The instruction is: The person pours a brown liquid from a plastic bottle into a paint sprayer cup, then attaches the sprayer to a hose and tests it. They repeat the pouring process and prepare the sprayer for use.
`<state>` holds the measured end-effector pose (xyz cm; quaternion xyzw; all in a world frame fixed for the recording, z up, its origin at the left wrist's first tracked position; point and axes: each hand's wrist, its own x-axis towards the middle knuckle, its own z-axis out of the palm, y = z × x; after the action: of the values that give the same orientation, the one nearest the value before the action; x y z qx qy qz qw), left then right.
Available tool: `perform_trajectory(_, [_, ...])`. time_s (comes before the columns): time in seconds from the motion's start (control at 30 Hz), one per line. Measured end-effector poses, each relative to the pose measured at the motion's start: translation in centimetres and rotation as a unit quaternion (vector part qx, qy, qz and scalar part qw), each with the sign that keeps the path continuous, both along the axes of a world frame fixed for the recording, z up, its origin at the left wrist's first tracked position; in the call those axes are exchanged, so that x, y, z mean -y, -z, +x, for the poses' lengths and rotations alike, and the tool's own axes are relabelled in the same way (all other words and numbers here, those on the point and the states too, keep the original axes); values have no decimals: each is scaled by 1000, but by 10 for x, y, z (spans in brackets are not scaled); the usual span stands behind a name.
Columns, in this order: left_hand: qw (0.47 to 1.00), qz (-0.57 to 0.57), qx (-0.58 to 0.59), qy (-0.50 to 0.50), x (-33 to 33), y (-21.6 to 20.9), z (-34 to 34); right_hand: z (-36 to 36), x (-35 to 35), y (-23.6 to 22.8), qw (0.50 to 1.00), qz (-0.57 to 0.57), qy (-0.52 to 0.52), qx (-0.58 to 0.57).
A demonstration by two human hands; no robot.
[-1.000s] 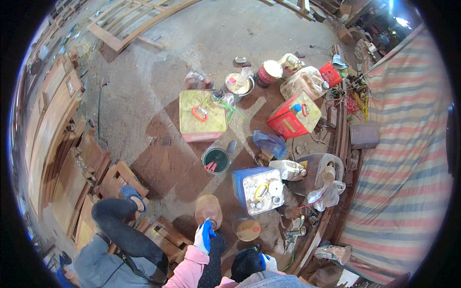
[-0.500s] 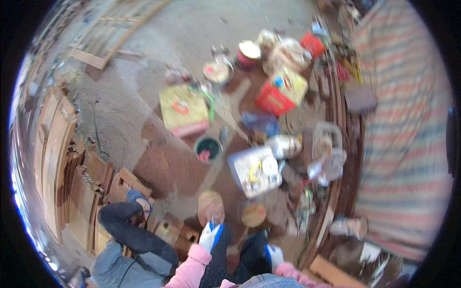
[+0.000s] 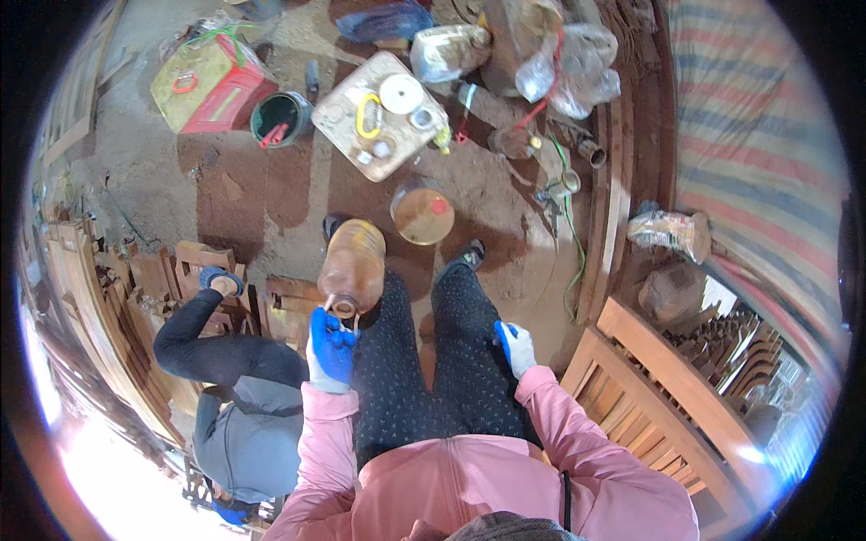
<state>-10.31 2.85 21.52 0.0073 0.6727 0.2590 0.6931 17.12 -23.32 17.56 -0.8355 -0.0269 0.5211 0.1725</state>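
Blue-gloved, the left hand [image 3: 332,350] is curled tight at the neck of a brown jug [image 3: 354,261], grasping it beside the left leg [image 3: 390,370]. The right hand [image 3: 516,348] lies by the right leg [image 3: 467,361]; whether clenched, I cannot tell.

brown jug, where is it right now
In the head view, the jug is left of centre, held by the left hand near the round tub.

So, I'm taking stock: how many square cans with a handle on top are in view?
2: the red can at upper left, and the white-topped can at upper middle, right of it. Others may be hidden or cut off.
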Motion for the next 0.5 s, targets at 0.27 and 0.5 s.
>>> perform_trajectory(0.27, [991, 29, -61, 114, 75, -22, 48, 85, 126, 31, 998, 12, 35, 50])
perform_trajectory(0.5, [816, 131, -159, 540, 128, -28, 79, 119, 176, 23, 999, -11, 9, 43])
